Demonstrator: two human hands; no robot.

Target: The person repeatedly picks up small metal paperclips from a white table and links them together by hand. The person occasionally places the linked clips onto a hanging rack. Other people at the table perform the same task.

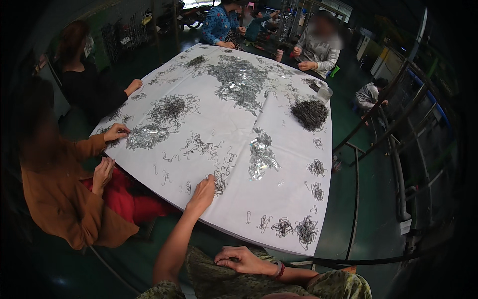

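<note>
L hand (201, 193) fingers on 1 hook pile (219, 180), R hand (240, 259) in lap.

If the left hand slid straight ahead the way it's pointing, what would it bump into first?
Probably the small heap of bent grey wire hooks on the white-covered table. The left hand already rests at its near edge, fingers pointing up-right, though depth is hard to judge.

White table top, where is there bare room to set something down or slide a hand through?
On the white table top, the near edge between the left hand and the small hook clusters is bare. Another open strip runs between the clear sleeves and the dark hook heap. The far middle, under the big silvery pile, is crowded.
</note>
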